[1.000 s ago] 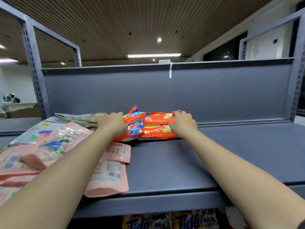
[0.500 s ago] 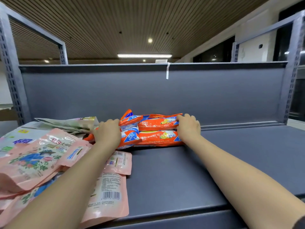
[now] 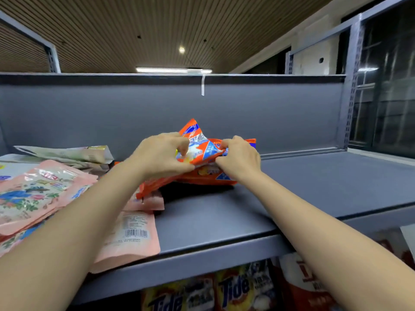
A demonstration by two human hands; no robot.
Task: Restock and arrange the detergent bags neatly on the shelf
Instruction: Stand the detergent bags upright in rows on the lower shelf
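An orange and blue detergent bag (image 3: 197,149) is raised at the middle of the grey shelf (image 3: 314,180), tilted with one corner up. My left hand (image 3: 159,156) grips its left side with curled fingers. My right hand (image 3: 240,158) pinches its right edge. Under it more orange detergent bags (image 3: 208,178) lie flat on the shelf, partly hidden by my hands.
Pink floral pouches (image 3: 38,191) are heaped at the shelf's left, one pink pouch (image 3: 130,239) reaching the front edge. Pale green bags (image 3: 67,153) lie behind them. The grey back panel (image 3: 280,113) stands close behind. Tide bags (image 3: 235,288) fill the shelf below.
Both hands have left the sides of the orange stack and taken hold of the top bag, lifting it off the pile. The view has tilted down and closer.
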